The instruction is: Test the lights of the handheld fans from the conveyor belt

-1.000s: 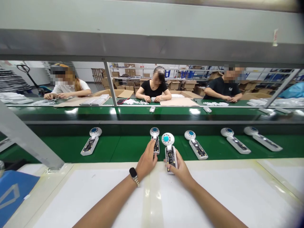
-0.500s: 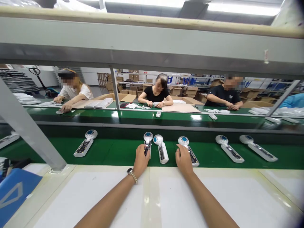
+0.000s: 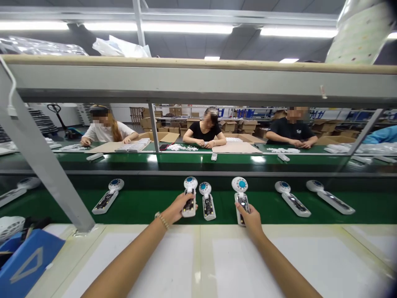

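My left hand grips the body of a white handheld device with a round, blue-centred head. Its handle lies open, showing dark parts inside; my thumb rests across it. A similar device is in my right hand, thumb on the front of its open handle. Both are held with their heads pointing away from me, over the near edge of the green conveyor belt. Between my hands, a third such device lies on the belt, touched by neither hand.
More of these devices lie on the belt, one at left and two at right. A slanted grey post and a blue bin stand at left. Across the belt, several people work with small white parts.
Both hands have closed around the devices they were reaching for and drawn them toward me. The right one has turned more upright. The view has tilted upward.
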The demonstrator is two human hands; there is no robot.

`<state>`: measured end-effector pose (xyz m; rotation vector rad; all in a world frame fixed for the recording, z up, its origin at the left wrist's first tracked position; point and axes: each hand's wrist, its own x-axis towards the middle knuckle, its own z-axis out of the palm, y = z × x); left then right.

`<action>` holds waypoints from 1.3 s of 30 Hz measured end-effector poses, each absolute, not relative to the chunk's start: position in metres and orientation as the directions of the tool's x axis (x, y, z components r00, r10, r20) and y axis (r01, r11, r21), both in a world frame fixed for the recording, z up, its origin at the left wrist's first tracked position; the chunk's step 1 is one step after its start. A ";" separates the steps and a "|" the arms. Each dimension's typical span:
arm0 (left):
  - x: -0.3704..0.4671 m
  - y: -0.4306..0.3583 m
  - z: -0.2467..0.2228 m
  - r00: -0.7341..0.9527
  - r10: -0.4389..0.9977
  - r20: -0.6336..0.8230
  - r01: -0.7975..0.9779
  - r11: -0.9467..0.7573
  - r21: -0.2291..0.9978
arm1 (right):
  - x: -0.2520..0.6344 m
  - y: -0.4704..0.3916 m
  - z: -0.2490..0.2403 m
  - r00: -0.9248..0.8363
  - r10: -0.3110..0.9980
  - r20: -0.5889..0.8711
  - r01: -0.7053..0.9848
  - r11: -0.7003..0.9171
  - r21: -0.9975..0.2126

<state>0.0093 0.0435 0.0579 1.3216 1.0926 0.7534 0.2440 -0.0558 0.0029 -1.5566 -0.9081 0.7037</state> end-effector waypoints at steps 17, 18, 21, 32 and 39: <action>-0.014 -0.027 0.022 0.574 0.801 -0.170 -0.200 0.338 0.920 | 0.195 -0.104 0.002 -0.109 0.993 -0.039 -0.485 -0.087 -0.870; -0.014 -0.028 0.022 0.583 0.795 -0.166 -0.196 0.336 0.921 | 0.195 -0.104 0.001 -0.117 0.993 -0.033 -0.487 -0.086 -0.869; -0.016 -0.028 0.019 0.619 0.772 -0.143 -0.200 0.331 0.922 | 0.198 -0.104 -0.001 -0.135 0.990 -0.036 -0.498 -0.100 -0.861; -0.016 -0.028 0.021 0.658 0.733 -0.173 -0.155 0.357 0.921 | 0.197 -0.104 0.003 -0.119 0.991 -0.060 -0.471 -0.110 -0.876; -0.015 -0.029 0.023 0.636 0.745 -0.201 -0.158 0.381 0.911 | 0.196 -0.106 0.007 -0.118 0.991 -0.062 -0.419 -0.106 -0.902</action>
